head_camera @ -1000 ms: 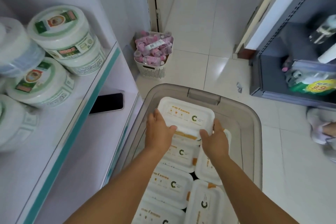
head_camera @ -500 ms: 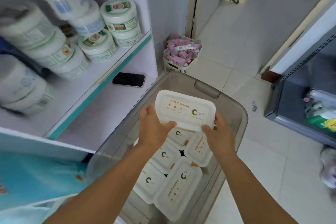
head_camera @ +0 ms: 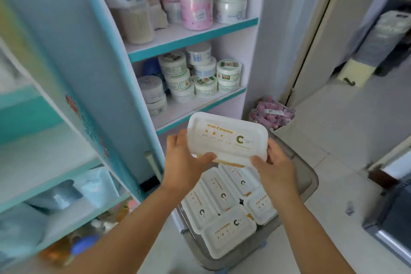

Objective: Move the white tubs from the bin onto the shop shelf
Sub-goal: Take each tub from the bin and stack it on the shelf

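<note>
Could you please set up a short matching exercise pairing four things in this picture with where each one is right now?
Things:
1. held white tub
2. pink round tub
3. green-labelled round tubs
4. basket of pink packets

Places:
A. on the floor beside the shelf unit
B. between both hands, above the bin
C. on the upper shelf
D. on the middle shelf

Pairs: 1-B, 2-C, 3-D, 4-A

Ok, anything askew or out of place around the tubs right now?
Nothing damaged or spilled. The white tubs left in the bin lie jumbled at different angles, overlapping. The held tub, gripped by the left hand and right hand, looks intact.
</note>
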`<state>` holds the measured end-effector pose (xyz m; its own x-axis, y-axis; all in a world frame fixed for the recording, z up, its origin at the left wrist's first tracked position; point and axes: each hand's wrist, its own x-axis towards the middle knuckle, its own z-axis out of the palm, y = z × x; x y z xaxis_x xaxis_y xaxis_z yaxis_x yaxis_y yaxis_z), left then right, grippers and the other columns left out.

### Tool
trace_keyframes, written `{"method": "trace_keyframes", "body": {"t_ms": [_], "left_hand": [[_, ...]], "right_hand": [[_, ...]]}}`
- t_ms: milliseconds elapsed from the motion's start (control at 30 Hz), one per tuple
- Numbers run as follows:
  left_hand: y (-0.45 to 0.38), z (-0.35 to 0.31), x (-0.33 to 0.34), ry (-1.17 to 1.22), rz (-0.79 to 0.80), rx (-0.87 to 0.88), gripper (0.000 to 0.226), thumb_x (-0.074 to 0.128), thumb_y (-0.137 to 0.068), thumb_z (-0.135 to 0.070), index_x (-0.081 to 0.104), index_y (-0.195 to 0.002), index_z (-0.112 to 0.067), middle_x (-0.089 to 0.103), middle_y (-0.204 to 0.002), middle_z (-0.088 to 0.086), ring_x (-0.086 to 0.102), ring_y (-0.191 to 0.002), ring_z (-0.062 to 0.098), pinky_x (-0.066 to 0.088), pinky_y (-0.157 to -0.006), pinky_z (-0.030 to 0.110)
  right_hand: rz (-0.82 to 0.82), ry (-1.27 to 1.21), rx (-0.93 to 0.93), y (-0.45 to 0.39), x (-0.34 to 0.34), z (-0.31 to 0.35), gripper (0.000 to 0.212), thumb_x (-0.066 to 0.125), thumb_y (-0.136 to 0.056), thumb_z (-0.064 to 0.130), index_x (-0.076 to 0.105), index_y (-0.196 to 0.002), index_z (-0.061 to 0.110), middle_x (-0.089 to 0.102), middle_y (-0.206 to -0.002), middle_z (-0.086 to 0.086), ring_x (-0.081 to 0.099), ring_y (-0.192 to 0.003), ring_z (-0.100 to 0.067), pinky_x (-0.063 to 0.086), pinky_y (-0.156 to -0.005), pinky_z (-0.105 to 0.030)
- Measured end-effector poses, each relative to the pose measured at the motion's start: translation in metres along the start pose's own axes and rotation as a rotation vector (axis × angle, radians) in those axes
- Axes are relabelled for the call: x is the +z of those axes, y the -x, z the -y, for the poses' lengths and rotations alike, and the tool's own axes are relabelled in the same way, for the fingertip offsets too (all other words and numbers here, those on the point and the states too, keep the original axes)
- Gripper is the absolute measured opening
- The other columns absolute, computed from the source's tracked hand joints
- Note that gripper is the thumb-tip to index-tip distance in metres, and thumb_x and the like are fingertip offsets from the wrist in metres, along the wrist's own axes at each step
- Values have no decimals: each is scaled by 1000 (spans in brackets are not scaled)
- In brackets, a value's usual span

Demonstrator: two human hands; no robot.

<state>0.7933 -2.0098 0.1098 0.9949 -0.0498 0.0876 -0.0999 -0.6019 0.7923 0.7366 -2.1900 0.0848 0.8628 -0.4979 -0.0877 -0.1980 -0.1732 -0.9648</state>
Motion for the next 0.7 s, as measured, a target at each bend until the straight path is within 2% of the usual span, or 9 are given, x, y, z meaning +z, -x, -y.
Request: {"method": "trace_keyframes", "body": {"t_ms": [33,133,233,300,400,533,633,700], "left_hand": [[4,-3,-15,0,-30,3,65,81,-68,-30,48,-124,-25,39,-113,-5,49,-91,9,35,-72,6],[16,-10,-60,-11,-127,25,62,81,-70,-31,50,-123,-24,41,-112,-4,48,-86,9,36,-76,13],[26,-12,-105,-30,-218,42,59,80,-70,-32,50,-120,-24,41,-108,-4,46,-83,7,34,-73,11],[33,-12,-135,-44,-283,52,58,80,-70,-33,50,-118,-23,42,-106,-3,45,-80,5,33,-68,7],[46,-12,-180,-53,-369,59,57,80,-70,-33,50,-117,-23,42,-105,-3,45,-80,7,37,-72,14],[64,-8,-237,-45,-466,87,65,80,-70,-34,48,-125,-24,41,-108,-5,45,-82,6,34,-72,9],[76,-3,-275,-58,-533,105,70,81,-70,-36,46,-128,-22,40,-110,-5,44,-86,8,36,-69,3],[83,1,-298,-66,-577,114,72,81,-68,-39,46,-129,-22,41,-111,-5,46,-89,10,40,-74,8]], "right_hand": [[20,-7,-30,5,5,11,45,60,-83,9,57,-115,42,69,-105,16,65,-96,-10,57,-81,-40],[81,-49,-121,22,21,47,49,60,-84,7,57,-109,49,68,-104,19,65,-97,-6,55,-78,-33],[139,-92,-212,39,42,83,53,60,-84,4,58,-95,56,69,-100,22,65,-95,-4,55,-76,-30],[166,-114,-256,51,58,104,51,61,-83,4,59,-98,53,69,-102,22,65,-97,-3,54,-78,-29],[196,-126,-331,70,81,134,50,62,-83,7,58,-110,48,68,-105,24,64,-98,-1,53,-82,-30],[240,-183,-412,101,112,173,54,62,-83,3,57,-97,55,67,-99,29,64,-93,1,52,-81,-27],[283,-199,-484,124,134,198,55,62,-83,4,58,-96,56,68,-101,26,65,-93,0,51,-81,-27],[308,-221,-520,138,146,213,53,62,-83,2,60,-96,54,69,-100,26,65,-92,2,50,-80,-25]]}}
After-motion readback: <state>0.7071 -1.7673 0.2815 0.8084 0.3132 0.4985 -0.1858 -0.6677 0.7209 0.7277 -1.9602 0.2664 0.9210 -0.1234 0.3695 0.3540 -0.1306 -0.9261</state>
